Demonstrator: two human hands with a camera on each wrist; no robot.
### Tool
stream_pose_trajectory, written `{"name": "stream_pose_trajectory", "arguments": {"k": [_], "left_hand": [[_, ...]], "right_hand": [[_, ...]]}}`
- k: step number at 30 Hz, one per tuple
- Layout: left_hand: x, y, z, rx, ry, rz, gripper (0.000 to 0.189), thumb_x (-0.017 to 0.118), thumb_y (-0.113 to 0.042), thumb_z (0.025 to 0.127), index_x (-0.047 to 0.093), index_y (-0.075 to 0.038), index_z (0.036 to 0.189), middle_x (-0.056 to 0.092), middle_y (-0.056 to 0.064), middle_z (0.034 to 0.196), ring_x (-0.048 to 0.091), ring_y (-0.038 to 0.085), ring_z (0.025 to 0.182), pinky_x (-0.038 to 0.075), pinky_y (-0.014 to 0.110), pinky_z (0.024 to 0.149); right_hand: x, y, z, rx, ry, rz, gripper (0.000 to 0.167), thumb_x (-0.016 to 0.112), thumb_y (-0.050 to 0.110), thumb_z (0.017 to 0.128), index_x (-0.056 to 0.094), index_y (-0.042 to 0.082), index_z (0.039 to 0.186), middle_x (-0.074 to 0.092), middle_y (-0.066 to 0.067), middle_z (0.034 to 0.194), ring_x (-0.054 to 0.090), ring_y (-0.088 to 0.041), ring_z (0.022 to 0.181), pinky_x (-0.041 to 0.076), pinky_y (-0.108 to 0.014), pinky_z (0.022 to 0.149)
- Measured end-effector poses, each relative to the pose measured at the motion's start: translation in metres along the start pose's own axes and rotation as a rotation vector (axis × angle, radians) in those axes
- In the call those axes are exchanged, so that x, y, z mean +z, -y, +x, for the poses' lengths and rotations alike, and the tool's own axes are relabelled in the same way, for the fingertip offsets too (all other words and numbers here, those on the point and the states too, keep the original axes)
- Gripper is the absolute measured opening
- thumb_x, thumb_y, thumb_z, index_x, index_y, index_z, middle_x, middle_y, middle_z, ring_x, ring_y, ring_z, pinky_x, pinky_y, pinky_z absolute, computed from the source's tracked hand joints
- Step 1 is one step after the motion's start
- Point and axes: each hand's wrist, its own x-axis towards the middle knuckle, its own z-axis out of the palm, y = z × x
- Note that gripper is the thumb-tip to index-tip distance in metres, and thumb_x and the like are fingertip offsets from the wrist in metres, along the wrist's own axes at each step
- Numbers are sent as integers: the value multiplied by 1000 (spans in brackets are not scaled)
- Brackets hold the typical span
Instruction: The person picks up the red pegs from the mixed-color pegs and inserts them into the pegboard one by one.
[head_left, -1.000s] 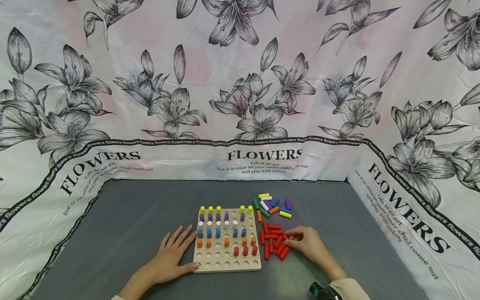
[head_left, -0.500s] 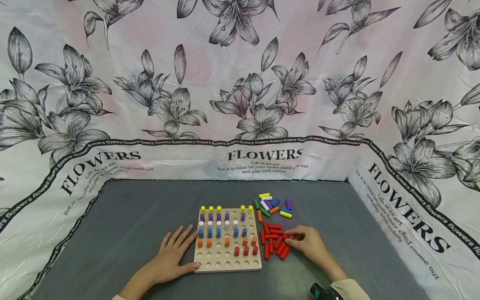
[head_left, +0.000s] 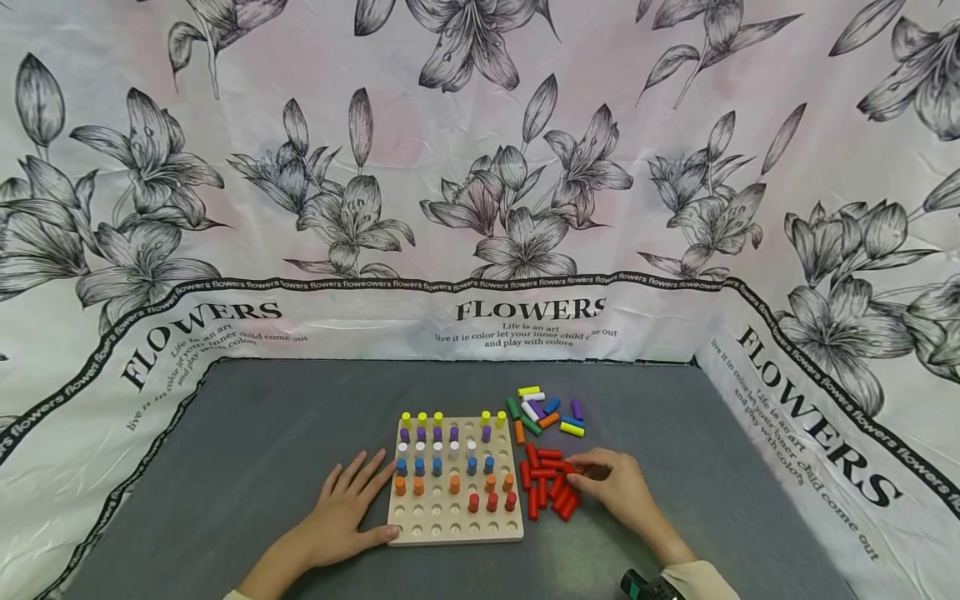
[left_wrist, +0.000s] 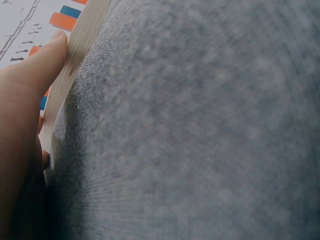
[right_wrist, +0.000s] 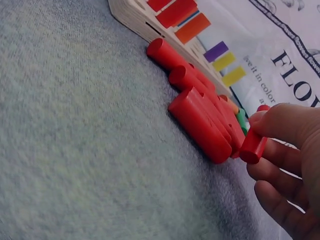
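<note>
A wooden peg board [head_left: 456,540] holds rows of yellow, purple, white, blue, orange and red pegs, with bare holes among them. My left hand [head_left: 337,518] lies spread at its left edge, the thumb [left_wrist: 52,52] touching the board's side near the front corner. To the right of the board, my right hand [head_left: 618,490] pinches a red peg [right_wrist: 254,145] between thumb and fingers. That peg is tilted at the right edge of a heap of loose red pegs [head_left: 542,492]. In the right wrist view, the heaped pegs [right_wrist: 200,125] lie just beside the held one.
Behind the red heap lie loose pegs in mixed colours, among them a green peg [head_left: 512,407], an orange peg [head_left: 519,432] and a yellow peg [head_left: 572,430]. A grey cloth [head_left: 300,417] covers the table. Flower-printed fabric [head_left: 517,325] hangs at the back and sides.
My right hand has shifted very slightly left at the heap of red pegs. The left hand and the board look the same.
</note>
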Motion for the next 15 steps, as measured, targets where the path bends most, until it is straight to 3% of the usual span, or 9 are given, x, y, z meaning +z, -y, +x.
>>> {"name": "stream_pose_trajectory", "arguments": {"k": [7, 15], "left_hand": [[3, 2, 0, 6, -25, -21, 87, 59, -66, 87, 25, -30, 158, 22, 9, 167, 18, 43, 151, 9, 71, 114], [0, -1, 0, 0, 6, -18, 88, 59, -65, 89, 25, -25, 159, 20, 10, 167, 16, 45, 152, 8, 71, 114]], "right_hand": [[1, 8, -1, -18, -16, 32, 22, 85, 14, 77, 79, 21, 96, 76, 3, 91, 64, 0, 73, 54, -20, 66], [3, 17, -2, -24, -15, 63, 24, 84, 14, 78, 78, 17, 101, 77, 2, 89, 66, 0, 74, 56, -21, 68]]}}
